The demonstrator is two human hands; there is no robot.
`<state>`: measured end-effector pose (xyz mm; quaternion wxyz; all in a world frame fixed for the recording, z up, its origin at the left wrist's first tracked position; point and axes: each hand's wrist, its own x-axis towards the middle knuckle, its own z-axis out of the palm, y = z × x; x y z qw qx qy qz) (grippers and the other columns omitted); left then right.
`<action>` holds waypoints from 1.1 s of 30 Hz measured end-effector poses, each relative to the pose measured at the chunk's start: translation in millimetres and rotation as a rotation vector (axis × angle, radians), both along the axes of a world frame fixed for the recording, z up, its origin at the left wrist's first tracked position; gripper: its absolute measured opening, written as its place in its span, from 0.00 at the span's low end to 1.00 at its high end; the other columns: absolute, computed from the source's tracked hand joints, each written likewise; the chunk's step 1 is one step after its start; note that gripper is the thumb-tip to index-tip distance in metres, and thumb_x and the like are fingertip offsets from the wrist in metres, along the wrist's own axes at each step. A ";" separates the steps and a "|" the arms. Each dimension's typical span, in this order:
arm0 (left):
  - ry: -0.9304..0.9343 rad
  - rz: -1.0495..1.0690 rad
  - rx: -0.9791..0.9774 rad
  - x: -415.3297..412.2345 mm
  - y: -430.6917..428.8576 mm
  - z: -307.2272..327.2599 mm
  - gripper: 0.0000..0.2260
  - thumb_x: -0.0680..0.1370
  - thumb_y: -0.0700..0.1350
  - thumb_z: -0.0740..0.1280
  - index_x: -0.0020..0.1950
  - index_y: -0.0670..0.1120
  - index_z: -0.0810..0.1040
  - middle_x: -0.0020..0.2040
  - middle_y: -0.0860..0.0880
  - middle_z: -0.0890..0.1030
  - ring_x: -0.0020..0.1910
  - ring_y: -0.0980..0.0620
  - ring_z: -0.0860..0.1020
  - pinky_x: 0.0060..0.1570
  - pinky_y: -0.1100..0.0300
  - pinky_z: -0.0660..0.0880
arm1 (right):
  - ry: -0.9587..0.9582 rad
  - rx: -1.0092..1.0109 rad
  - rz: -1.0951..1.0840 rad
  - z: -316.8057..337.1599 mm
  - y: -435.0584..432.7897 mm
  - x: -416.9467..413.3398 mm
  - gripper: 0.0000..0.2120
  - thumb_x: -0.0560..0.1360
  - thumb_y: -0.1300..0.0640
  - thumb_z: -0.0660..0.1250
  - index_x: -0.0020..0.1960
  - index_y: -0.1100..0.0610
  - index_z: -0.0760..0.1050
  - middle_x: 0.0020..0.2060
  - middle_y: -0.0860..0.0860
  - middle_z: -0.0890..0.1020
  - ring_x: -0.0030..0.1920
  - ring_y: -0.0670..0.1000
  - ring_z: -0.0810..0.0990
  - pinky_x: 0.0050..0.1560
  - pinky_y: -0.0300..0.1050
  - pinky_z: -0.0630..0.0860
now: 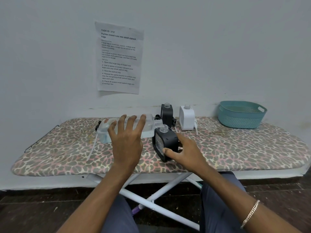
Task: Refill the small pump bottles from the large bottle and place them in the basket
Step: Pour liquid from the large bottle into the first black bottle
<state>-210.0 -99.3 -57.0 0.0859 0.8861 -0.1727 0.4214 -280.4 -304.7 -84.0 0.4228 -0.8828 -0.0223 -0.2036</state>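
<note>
The large clear bottle (148,125) is tipped on its side, its open neck resting right over the uncapped mouth of a small black bottle (165,141). My left hand (127,140) lies spread over the large bottle and holds it. My right hand (185,152) grips the small black bottle, which leans a little on the board. Behind them stand a second black bottle (167,113) and a white bottle (186,118), both uncapped. A teal basket (242,121) sits at the far right, with nothing visible inside.
Everything rests on a leopard-print ironing board (235,153) against a pale wall. Black pump heads (157,117) lie behind the large bottle, and a white pump tube (195,126) leans by the white bottle. A printed sheet (119,58) hangs on the wall.
</note>
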 end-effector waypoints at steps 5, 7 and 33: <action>0.003 -0.002 -0.003 0.0 -0.3 0.3 0.36 0.68 0.30 0.74 0.74 0.51 0.75 0.66 0.46 0.80 0.71 0.38 0.74 0.66 0.35 0.67 | 0.001 0.003 0.000 1.6 1.3 -1.2 0.21 0.74 0.42 0.74 0.64 0.48 0.78 0.52 0.42 0.86 0.53 0.42 0.83 0.54 0.48 0.82; 0.003 -0.001 -0.003 0.2 -0.2 0.4 0.36 0.68 0.31 0.74 0.74 0.51 0.75 0.66 0.46 0.80 0.71 0.38 0.74 0.66 0.35 0.67 | 0.003 0.002 -0.004 1.6 1.5 -1.0 0.21 0.74 0.43 0.74 0.64 0.48 0.78 0.52 0.42 0.86 0.52 0.42 0.83 0.54 0.49 0.82; 0.011 -0.009 -0.006 -0.5 -0.3 0.8 0.37 0.67 0.30 0.74 0.74 0.51 0.75 0.66 0.45 0.80 0.71 0.37 0.73 0.65 0.35 0.67 | 0.020 0.009 -0.012 1.5 1.8 -0.9 0.19 0.75 0.46 0.76 0.63 0.48 0.78 0.52 0.43 0.85 0.53 0.43 0.83 0.56 0.50 0.81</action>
